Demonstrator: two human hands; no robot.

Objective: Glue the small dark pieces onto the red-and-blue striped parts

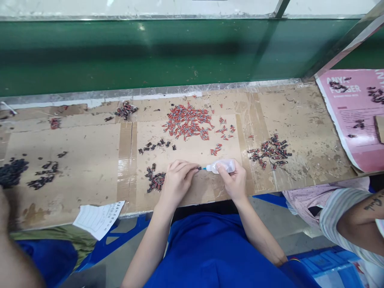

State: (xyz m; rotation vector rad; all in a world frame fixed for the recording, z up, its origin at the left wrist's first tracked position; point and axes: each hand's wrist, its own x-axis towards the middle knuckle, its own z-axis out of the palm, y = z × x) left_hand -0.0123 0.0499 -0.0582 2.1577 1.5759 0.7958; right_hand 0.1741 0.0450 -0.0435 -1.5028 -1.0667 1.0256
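Note:
My right hand (235,180) is closed around a small translucent squeeze bottle (223,165), which lies sideways with its thin blue tip pointing left. That tip meets or nearly meets a small dark part (199,168) pinched in the fingertips of my left hand (179,176). Beside my left wrist lies a pile of black-and-red parts (156,181), partly covered by the hand. Beyond my hands spreads a big heap of small red parts (189,122) with silvery bits. A loose row of black pieces (156,146) sits left of that heap.
Cardboard (99,160) covers the bench. Another pile of black-and-red parts (271,152) lies to the right, and black pieces (12,173) are heaped far left. A written paper (99,219) hangs over the front edge. Other people's arms (360,216) appear at both sides. A green panel (150,56) stands behind.

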